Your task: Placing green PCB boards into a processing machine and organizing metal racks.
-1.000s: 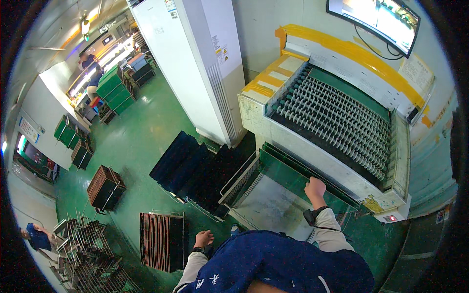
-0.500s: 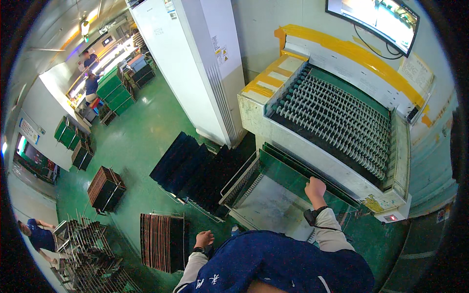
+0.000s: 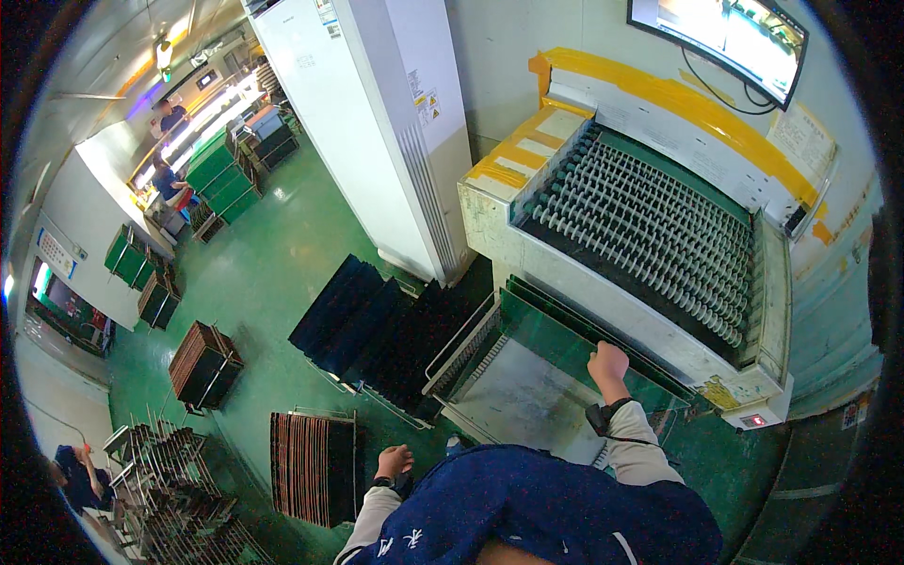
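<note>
My right hand point(image 3: 609, 365) is closed at the upper edge of a green see-through panel point(image 3: 549, 331), its fingers curled around that edge as far as I can see. The panel leans in a metal rack point(image 3: 460, 356) with toothed sides and a pale worn base plate point(image 3: 527, 388). More panel edges show behind it, against the machine front. My left hand point(image 3: 395, 460) hangs apart from the rack, its fingers curled in and nothing visible in them. Close by on its left stands a rack of upright brown-edged boards point(image 3: 311, 469).
A roller conveyor machine point(image 3: 650, 231) stands ahead, below a screen point(image 3: 725, 42). Dark panels point(image 3: 348, 315) stand left of my rack, near a tall white cabinet point(image 3: 363, 122). Metal frames point(image 3: 174, 471) are stacked at lower left beside another person point(image 3: 85, 476). Two people work at a far bench.
My hands and the panel stay in place. The person at lower left has shifted down and raised an arm. A person at the far bench has turned slightly and moved left.
</note>
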A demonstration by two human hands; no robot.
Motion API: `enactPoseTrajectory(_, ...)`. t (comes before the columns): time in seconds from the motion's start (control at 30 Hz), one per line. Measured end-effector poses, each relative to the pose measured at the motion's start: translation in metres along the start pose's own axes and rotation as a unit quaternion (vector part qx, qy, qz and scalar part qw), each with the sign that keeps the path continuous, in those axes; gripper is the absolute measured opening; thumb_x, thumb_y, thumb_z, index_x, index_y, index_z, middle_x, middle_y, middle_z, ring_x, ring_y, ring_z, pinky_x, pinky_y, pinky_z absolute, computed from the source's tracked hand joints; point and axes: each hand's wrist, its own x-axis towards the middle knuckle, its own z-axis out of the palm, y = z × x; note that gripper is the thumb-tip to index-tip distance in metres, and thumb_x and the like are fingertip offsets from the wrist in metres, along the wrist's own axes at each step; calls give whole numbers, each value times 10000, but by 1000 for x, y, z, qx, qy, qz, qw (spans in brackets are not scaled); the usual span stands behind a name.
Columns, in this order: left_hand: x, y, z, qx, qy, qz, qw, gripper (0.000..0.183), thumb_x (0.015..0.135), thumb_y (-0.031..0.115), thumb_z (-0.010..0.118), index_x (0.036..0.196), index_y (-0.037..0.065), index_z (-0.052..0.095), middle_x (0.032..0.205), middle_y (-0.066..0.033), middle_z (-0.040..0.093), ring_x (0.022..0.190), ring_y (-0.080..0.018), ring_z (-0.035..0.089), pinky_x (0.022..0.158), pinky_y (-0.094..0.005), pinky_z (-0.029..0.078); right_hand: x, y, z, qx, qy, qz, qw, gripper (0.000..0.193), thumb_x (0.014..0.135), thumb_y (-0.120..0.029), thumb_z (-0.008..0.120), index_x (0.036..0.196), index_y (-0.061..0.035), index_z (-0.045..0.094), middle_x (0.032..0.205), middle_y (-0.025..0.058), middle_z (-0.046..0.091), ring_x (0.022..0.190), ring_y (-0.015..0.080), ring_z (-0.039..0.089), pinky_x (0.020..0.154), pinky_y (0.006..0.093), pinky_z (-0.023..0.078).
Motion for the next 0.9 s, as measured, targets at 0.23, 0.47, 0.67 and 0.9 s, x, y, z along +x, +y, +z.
enactPoseTrajectory(0.23,-3,0,2,8,4,0,1000,227,847,190,615,998,32,553,790,-87,618,607,-223,617,468,-327,496,-2,1,0,9,15,-11,1000,190,745,-245,646,754,-66,586,759,136,625,761,328,616,630,457,468)
enactPoseTrajectory(0.47,0,0,0,52,7,-10,999,244,883,209,583,1045,39,517,917,-105,631,728,-229,616,580,-374,523,-1,-1,-1,5,16,-8,1000,189,742,-244,650,761,-65,592,755,135,625,761,329,618,632,457,471)
enactPoseTrajectory(0.67,0,0,2,66,1,-15,998,250,884,227,578,1048,47,521,924,-97,637,736,-225,623,596,-374,526,-1,-1,-2,-2,4,0,1000,193,746,-249,648,774,-65,596,763,133,630,767,325,621,637,453,475)
enactPoseTrajectory(0.9,-4,-1,3,9,-3,2,1000,191,854,197,606,953,39,567,765,-87,622,584,-217,613,457,-321,494,0,-1,-1,-8,-3,4,1000,195,751,-251,646,795,-66,599,773,129,633,778,321,621,642,453,476)
